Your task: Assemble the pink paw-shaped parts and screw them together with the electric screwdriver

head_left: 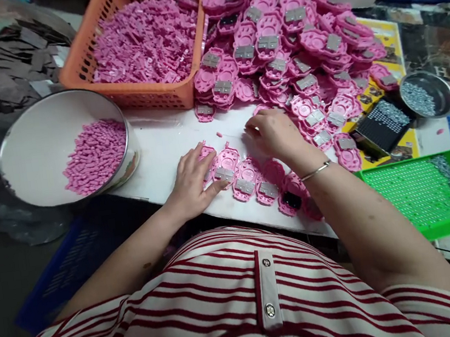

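A row of pink plastic case halves (245, 180) lies along the table's front edge, several with a grey metal plate and one with a black part. My left hand (194, 183) rests over the row's left end, fingers stretched out and thumb apart, touching the case halves there. Just behind the row is my right hand (276, 133), its fingers curled down and together. Whatever is between those fingertips is hidden. Between the hands, a small pink peg (219, 134) lies on the white table top (155, 144).
An orange basket (149, 96) of small pink parts stands behind, beside a heap of case halves (270, 41). At left is an enamel bowl (35, 144) with pink pegs. At right are a screw-filled metal bowl (423, 98), a black holder (383, 128) and a green tray (411, 194).
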### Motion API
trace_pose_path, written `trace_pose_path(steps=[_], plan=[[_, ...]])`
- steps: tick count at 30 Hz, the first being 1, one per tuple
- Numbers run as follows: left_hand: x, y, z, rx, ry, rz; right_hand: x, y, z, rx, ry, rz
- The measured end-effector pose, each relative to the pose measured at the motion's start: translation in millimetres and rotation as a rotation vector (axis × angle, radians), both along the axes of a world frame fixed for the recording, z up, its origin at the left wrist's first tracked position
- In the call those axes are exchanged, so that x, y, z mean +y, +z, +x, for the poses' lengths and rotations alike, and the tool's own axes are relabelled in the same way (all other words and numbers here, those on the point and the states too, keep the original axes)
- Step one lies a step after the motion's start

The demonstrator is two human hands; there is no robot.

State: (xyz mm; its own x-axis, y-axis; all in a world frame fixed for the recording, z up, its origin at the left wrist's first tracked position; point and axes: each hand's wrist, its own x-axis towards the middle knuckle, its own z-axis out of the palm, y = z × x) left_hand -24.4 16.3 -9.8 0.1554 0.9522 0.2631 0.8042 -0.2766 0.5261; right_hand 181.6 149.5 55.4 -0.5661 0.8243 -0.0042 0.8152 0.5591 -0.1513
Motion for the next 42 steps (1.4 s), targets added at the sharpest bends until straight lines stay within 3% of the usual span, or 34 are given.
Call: trace_pose_path(steps=[3,6,10,14,18,24,28,33,36,40,42], plan=[[0,0.3,-8,-0.049,0.093,0.065,6,-5.0,-43,-0.024,0.057,-0.018],[3,-0.3,-20,-0.071,0.157,0.107,16,-10.5,-66,-0.046,0.095,-0.060],[28,6.0,-30,-0.057,0.193,0.085,30,-13.3,-65,-0.015,0.084,-0.090],[62,24.9,-22,-0.006,0.128,0.029,35,-7.9,-57,0.001,0.030,0.022],[68,34.7,-14,0.021,0.115,0.044,34,-7.2,-68,-0.149,0.308,0.144],[42,16.8,-27,-0.027,0.170,0.092,38,-10.4,-78,-0.217,0.504,0.164],[46,8.4,-29,-0.333,0.237,0.060,22,-0.4,-74,-0.177,0.499,0.238],[70,9.3,-25,-0.974,0.328,-0.283,-7,4.3,-84,-0.112,0.687,0.326],[71,10.0,-31,-1.064,0.382,-0.319,-11,2.3,-86,-0.046,0.736,0.284],[52,7.9,-38,-1.061,0.474,-0.297,6,0.9,-81,0.220,0.488,0.041],[44,7.4,-39,-1.044,0.491,-0.280,15,0.8,-79,0.257,0.435,-0.104]])
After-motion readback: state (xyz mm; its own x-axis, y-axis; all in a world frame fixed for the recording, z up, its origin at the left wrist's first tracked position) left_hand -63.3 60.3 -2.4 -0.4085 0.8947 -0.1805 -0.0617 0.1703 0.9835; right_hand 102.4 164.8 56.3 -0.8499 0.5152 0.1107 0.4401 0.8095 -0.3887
